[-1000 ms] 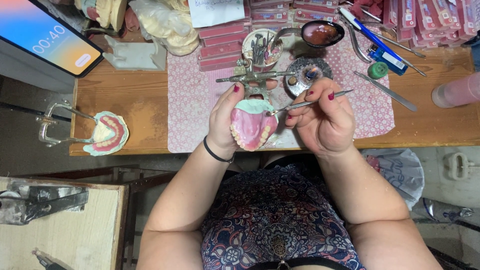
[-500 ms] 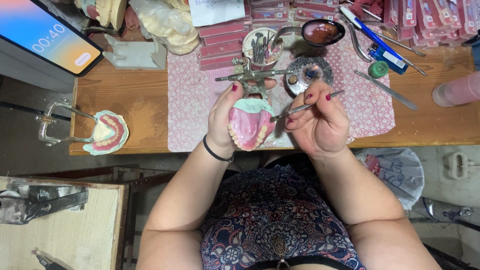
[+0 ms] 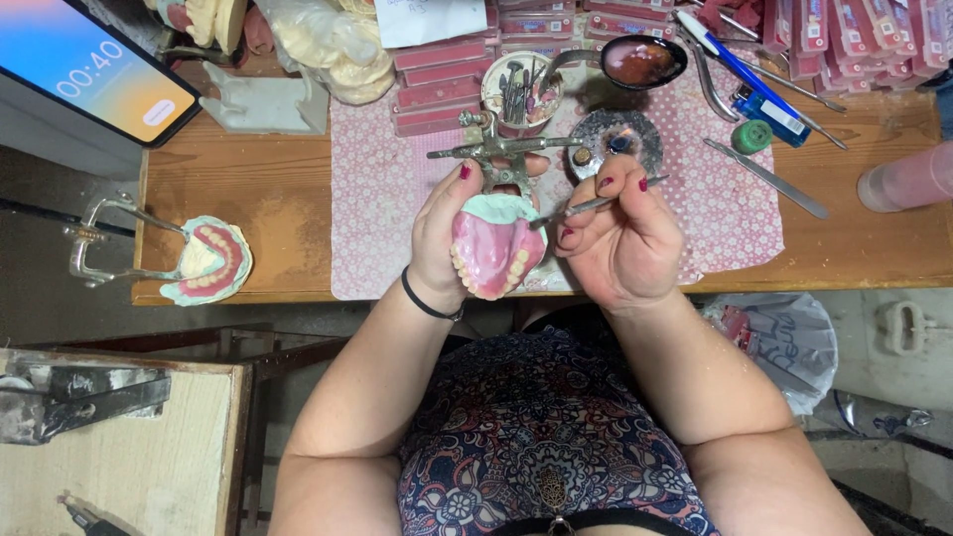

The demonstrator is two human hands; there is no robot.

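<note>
Left hand (image 3: 442, 233) fingers closed round pink denture model (image 3: 493, 253), held over table (image 3: 288, 213) edge. Right hand (image 3: 615, 238) pinches thin metal tool (image 3: 596, 205), tip at wax. Teeth already set; carving seemingly midway. 2nd model (image 3: 208, 260) waits aside.

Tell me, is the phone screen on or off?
On. The phone at the bench's top left corner glows blue and orange, with white digits showing.
</note>
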